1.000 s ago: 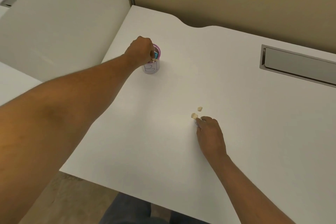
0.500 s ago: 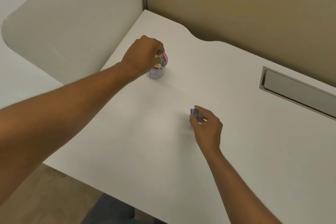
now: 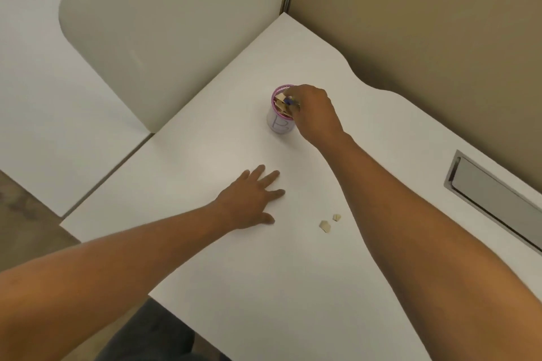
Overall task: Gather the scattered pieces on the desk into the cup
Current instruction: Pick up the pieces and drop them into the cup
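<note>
A small white cup (image 3: 278,123) with a pink rim stands upright near the back of the white desk (image 3: 264,287), holding several beige and coloured pieces. My right hand (image 3: 315,114) hovers over its mouth, fingertips pinched on a small blue piece (image 3: 288,101). My left hand (image 3: 252,199) lies flat on the desk, fingers spread, holding nothing. Two beige pieces lie loose on the desk between my arms: a larger piece (image 3: 325,226) and a smaller piece (image 3: 336,217).
A beige partition wall (image 3: 440,23) borders the desk at the back and right. A grey divider panel (image 3: 164,38) stands on the left. A metal cable hatch (image 3: 492,199) is set into the desk at the right.
My left hand left the cup and now lies flat on the desk. My right hand picked up the blue piece and carried it over the cup. The camera view shifted.
</note>
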A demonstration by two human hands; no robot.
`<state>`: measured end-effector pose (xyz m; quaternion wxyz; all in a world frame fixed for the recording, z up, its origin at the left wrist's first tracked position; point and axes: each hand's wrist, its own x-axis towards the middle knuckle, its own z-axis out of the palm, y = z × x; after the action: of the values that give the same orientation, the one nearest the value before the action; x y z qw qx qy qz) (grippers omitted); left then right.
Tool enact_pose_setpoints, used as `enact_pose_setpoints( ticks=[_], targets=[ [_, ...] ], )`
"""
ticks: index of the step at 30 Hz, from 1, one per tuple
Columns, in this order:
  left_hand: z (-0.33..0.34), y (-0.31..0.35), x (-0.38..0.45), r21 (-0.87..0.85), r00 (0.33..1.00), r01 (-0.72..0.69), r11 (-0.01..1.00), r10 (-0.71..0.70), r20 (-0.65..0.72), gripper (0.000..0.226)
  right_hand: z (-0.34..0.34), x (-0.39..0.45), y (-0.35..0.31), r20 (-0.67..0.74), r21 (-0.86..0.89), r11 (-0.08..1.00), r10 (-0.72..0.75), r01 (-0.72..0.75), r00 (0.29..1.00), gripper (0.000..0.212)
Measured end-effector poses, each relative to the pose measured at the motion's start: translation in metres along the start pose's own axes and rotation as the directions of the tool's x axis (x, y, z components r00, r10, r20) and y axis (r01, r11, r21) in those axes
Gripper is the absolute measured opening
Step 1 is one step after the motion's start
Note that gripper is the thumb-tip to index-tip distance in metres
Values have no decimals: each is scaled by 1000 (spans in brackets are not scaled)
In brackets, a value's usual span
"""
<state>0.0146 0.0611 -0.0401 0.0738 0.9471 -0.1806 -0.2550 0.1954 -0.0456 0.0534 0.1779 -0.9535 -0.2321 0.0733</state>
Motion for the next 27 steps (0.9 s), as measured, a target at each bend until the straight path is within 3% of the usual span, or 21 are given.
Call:
enact_pose_setpoints(
  ticks=[4, 8, 14, 19, 21, 23, 27],
  targets=[
    [6, 1, 1, 13, 1000, 4, 1000, -4, -1, 85, 12, 17, 0, 139, -200, 978, -33, 61, 990, 20],
    [12, -2, 1, 11, 1000, -1, 1000, 2, -23, 86, 17, 29, -2, 253, -249, 968, 52, 13, 966, 28],
    [19, -4, 3, 30, 999, -6, 1000, 7, -31, 86, 5, 13, 1, 133, -175, 982, -46, 69, 990, 31],
    [21, -5, 3, 15, 999, -16, 1000, 17, -33, 87, -30, -21, 16, -111, 130, 991, 31, -16, 993, 35],
    [23, -5, 3, 12, 999, -20, 1000, 21, -49, 87, -35, -63, 36, -176, 215, 973, 126, -87, 976, 33],
    [26, -6, 4, 8, 998, -22, 1000, 23, -60, 87, -25, -114, 63, -154, 221, 955, 234, -198, 960, 31],
    [28, -8, 3, 6, 998, -28, 1000, 28, -64, 86, 25, -210, 105, 66, 53, 930, 359, -363, 931, 29]
  ],
)
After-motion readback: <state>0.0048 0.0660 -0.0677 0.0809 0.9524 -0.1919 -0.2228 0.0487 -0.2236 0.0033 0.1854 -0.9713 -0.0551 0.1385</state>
